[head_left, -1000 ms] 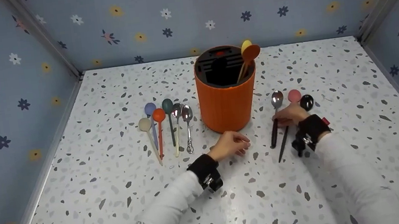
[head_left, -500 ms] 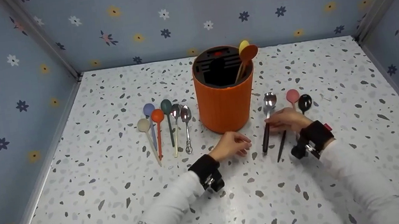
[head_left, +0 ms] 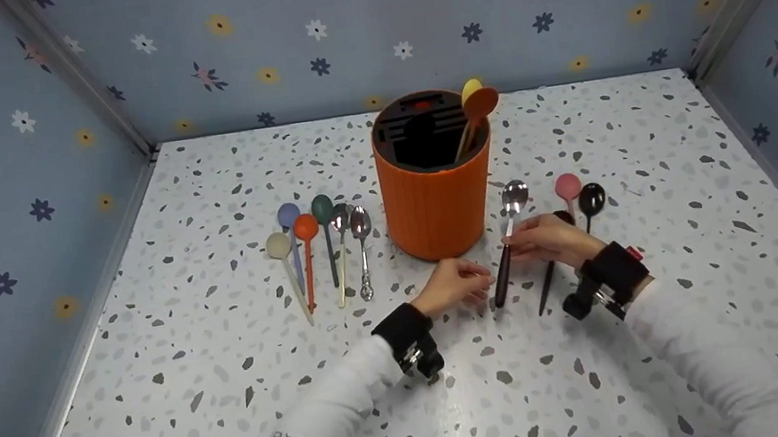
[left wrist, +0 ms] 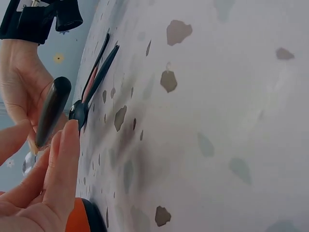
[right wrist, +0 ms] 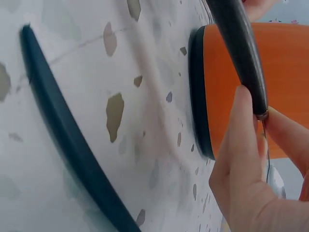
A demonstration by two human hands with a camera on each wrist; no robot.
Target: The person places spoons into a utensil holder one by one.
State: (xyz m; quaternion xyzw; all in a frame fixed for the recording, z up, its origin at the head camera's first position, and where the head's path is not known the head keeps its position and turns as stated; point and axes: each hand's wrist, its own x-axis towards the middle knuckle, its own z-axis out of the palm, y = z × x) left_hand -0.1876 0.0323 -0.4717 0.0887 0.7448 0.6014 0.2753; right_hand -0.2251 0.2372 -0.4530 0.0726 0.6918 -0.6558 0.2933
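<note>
My right hand [head_left: 556, 241] pinches a metal spoon with a dark handle [head_left: 503, 275] where the handle meets the metal neck. In the right wrist view the dark handle [right wrist: 241, 53] rises clear of the table, thumb and fingers on either side of its collar. My left hand [head_left: 453, 285] is just left of the handle's end, fingers loosely bent and holding nothing. The left wrist view has the handle [left wrist: 53, 111] between the left fingertips and the right hand [left wrist: 29, 87]. Behind the left hand stands an orange utensil holder [head_left: 434, 213] with a yellow spoon [head_left: 470, 90] and a brown spoon [head_left: 481, 102] in it.
Left of the holder lie several spoons, among them a beige spoon [head_left: 279, 245], an orange-red spoon [head_left: 305, 227], a dark green spoon [head_left: 322, 209] and an ornate metal spoon [head_left: 360, 223]. By the right hand lie a pink spoon [head_left: 568, 186] and a black spoon [head_left: 591, 199].
The right hand has lifted the dark-handled spoon off the table and carried it left towards the left hand. The left hand has stayed nearly still.
</note>
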